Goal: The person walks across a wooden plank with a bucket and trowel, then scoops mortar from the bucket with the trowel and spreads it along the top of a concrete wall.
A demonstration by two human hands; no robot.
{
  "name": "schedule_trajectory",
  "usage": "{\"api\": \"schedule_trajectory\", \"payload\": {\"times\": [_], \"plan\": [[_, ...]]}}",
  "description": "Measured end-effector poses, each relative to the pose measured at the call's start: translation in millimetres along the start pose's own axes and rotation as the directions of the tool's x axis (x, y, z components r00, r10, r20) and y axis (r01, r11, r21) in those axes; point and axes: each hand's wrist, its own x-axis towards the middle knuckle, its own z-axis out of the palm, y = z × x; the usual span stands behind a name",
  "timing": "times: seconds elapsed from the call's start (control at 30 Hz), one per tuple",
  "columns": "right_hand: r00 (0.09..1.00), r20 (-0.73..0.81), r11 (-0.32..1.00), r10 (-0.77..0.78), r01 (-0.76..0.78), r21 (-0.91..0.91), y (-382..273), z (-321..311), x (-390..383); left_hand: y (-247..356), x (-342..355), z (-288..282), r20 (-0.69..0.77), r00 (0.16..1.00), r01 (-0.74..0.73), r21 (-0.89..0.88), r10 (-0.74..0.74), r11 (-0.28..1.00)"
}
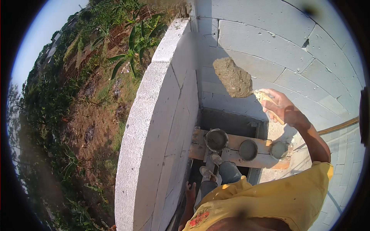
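Note:
My right hand (275, 106) grips the pale handle of a trowel (266, 100), whose blade is raised in front of the white block wall (262, 40) and covered by a heap of grey wet mortar (233, 77). My left hand (190, 192) hangs low beside the inner face of the low block parapet (137, 146), fingers apart and holding nothing that I can see. Below the trowel, three round containers of grey material, a larger one (216, 139) and two others (248, 150) (279, 150), sit on wooden planks (200, 136).
My feet (216, 159) stand on a narrow board among dark gaps below the planks. Beyond the parapet, at left, the ground (92, 111) drops away, with banana plants (135, 50), soil and scrub. A long wooden batten (339, 127) runs along the right wall.

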Motion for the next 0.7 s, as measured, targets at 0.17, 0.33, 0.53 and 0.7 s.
{"api": "schedule_trajectory", "payload": {"times": [0.17, 0.33, 0.53, 0.7], "plan": [[0.963, -0.052, 0.962, -0.263, 0.259, -0.083, -119.9, -26.8, 30.9, 53.5, -13.6, 0.1, -0.063, 0.979, 0.181, -0.171, -0.194, 0.968], [0.898, 0.088, 0.902, -0.431, 0.433, 0.002, -211.0, -4.7, 132.5, -65.6, 12.1, 16.6, -0.204, 0.972, -0.153, -0.159, 0.12, 0.975], [0.888, 0.166, 0.848, -0.429, 0.333, 0.412, -245.5, 10.7, 271.5, 14.9, -61.5, 32.1, -0.34, 0.903, 0.048, -0.526, -0.261, 0.849], [0.892, 0.304, 0.706, -0.334, 0.023, 0.708, -229.1, -6.7, 372.0, -18.3, -93.5, 64.6, -0.37, 0.917, -0.1, -0.578, -0.151, 0.81]]}}
